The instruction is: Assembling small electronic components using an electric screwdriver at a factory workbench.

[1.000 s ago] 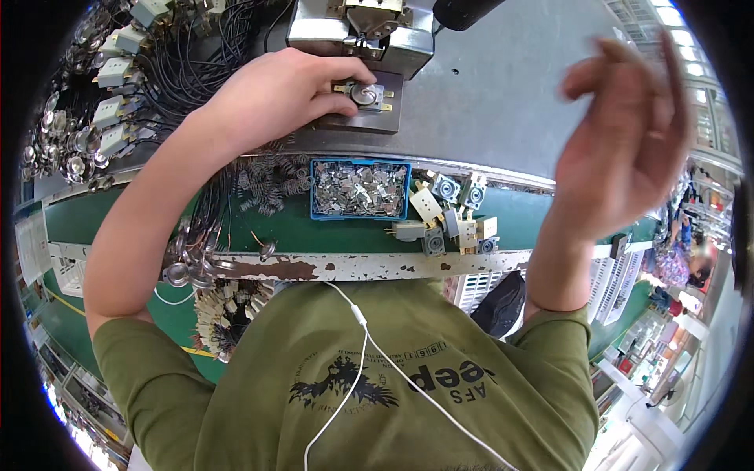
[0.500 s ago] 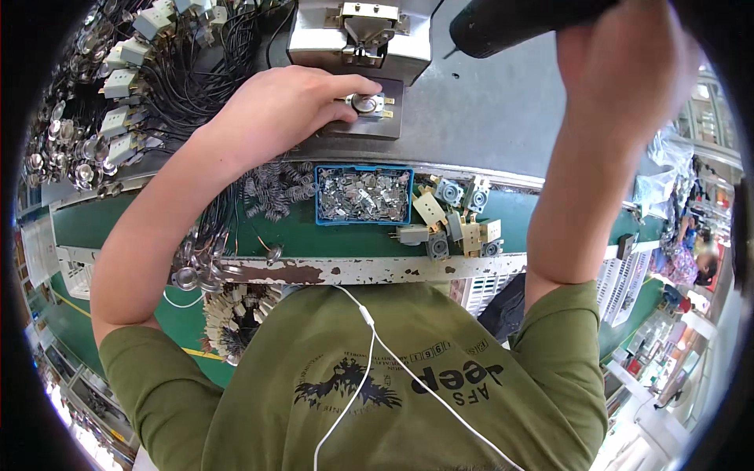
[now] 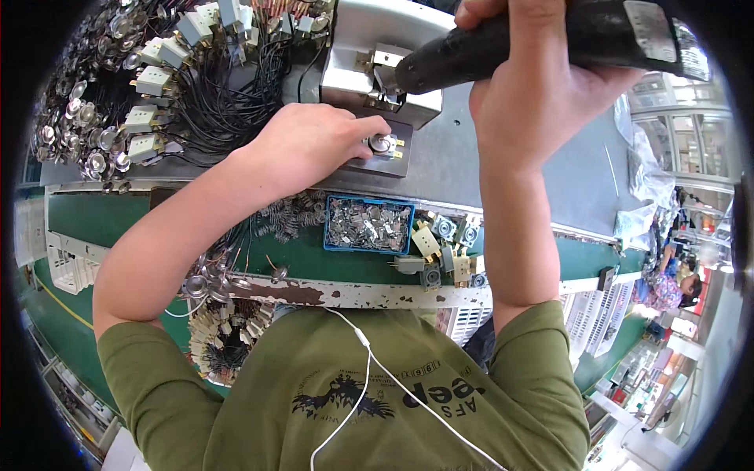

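My left hand (image 3: 318, 145) is closed around a small part with a round silver cap and brass tabs (image 3: 380, 144). That part sits on a dark flat metal block (image 3: 400, 165), and my thumb is mostly hidden. My right hand (image 3: 534, 94) grips a black electric screwdriver (image 3: 452, 59), held slanting above the bench. Its nose overlaps the metal bracket (image 3: 385, 67) on a silver box-shaped fixture (image 3: 349, 43); whether the two touch, I cannot tell.
On the left lie pale switch-like blocks (image 3: 153, 80) with black wires and silver caps. Along the near edge are loose springs (image 3: 287, 216), a blue tray (image 3: 327, 235) of small metal pieces, and several pale square parts (image 3: 426, 242). Clear plastic bags (image 3: 636, 224) lie on the right.
The screwdriver has swung left and nearer, its nose now over the fixture's bracket. The view has shifted, and my left hand remains on the round-capped part.
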Available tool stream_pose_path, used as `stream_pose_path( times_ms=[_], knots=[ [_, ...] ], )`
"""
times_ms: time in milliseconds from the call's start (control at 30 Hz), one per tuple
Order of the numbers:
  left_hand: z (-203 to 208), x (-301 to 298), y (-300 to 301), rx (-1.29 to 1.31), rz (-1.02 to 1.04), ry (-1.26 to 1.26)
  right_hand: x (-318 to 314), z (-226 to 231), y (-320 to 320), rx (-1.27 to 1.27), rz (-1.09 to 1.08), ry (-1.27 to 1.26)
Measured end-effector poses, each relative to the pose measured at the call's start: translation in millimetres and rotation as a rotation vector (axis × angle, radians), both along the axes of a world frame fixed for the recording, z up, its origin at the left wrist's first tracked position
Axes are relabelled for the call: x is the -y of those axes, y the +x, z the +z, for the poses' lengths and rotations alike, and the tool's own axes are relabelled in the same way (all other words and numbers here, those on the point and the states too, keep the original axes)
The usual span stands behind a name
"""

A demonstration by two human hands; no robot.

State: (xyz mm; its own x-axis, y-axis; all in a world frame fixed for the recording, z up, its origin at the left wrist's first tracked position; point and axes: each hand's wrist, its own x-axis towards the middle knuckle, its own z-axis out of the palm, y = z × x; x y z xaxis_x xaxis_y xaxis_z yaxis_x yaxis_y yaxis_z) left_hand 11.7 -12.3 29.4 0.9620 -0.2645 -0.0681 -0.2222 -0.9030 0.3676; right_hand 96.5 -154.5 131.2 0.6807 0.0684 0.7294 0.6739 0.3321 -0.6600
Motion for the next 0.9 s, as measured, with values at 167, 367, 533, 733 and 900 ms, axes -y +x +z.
stream_pose_path(
  times_ms=[167, 367, 533, 733, 900],
  knots=[
    [1, 1, 1, 0.000, -0.002, -0.028, -19, -20, 22, -0.054, 0.663, 0.536],
    [-1, 1, 0, -0.008, 0.015, -0.044, -14, -8, -1, -0.124, 0.009, -0.035],
    [-7, -2, -2, 0.104, -0.003, -0.078, -18, -2, 11, -0.121, 0.122, -0.159],
    [-5, 0, -5, 0.157, -0.004, 0.002, -33, -12, 5, 0.028, 0.094, 0.025],
    [-6, 0, -6, 0.143, 0.008, 0.022, -24, -10, 0, 0.077, 0.034, -0.093]
  ],
)
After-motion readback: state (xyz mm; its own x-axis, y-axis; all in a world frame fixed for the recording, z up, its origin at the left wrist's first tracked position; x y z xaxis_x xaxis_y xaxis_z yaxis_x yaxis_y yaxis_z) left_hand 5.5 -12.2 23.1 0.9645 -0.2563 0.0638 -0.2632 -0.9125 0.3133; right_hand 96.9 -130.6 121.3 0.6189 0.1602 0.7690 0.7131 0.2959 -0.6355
